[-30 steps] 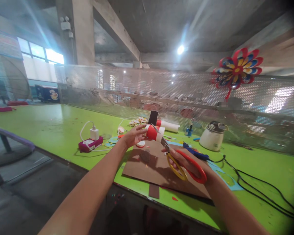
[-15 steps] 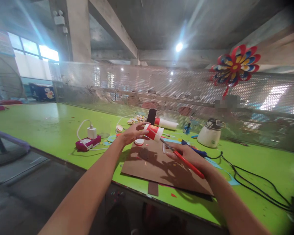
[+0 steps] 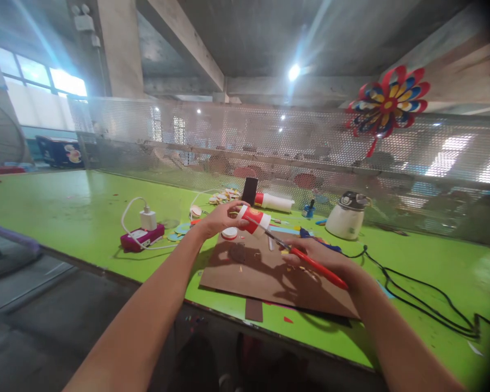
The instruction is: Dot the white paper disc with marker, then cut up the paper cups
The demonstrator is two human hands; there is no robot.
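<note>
My left hand (image 3: 221, 219) is closed around a red and white paper cup (image 3: 256, 220), which lies tilted on its side in the air above a brown board (image 3: 224, 275). My right hand (image 3: 316, 256) grips red-handled scissors (image 3: 310, 263). Their metal blades reach up and left to the cup, one of them across its red side. Under the hands, small paper scraps are scattered on the board. A white round lid-like piece (image 3: 229, 233) sits on the board just below my left hand.
A purple power strip (image 3: 135, 240) with a white charger stands left on the green table (image 3: 85, 212). Behind the cup are a phone (image 3: 250, 190) and stacked paper cups (image 3: 280, 203). At right are a white jug-like container (image 3: 345, 220) and a black cable (image 3: 424, 310). A perforated screen (image 3: 212, 136) runs behind.
The scissors' blades have come further onto the cup, one now across its red side. My right hand has shifted slightly right, and the whole view has moved a little.
</note>
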